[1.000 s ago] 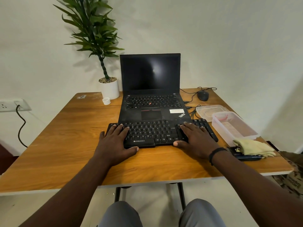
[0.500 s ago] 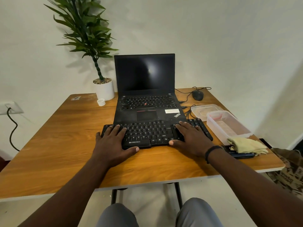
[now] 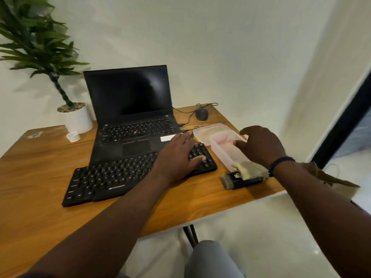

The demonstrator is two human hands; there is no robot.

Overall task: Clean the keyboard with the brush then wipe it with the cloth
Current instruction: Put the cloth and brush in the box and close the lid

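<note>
Resting flat, our left hand [image 3: 176,155] lies with fingers spread over the right end of the black keyboard [image 3: 112,177], which sits at a slant on the wooden counter [image 3: 40,207] in front of the open laptop [image 3: 130,117]. Right of it lies the dark brush [image 3: 234,180], the yellowish cloth [image 3: 248,169] draped on its handle (touching the clear tub [image 3: 226,151]). Our right hand [image 3: 261,145] hovers above that tub, fingers loosely curled, holding nothing. Farther back sits a mouse [image 3: 201,113].

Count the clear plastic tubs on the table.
2: one tub under the right hand, another touching it behind, nearer the mouse.
</note>
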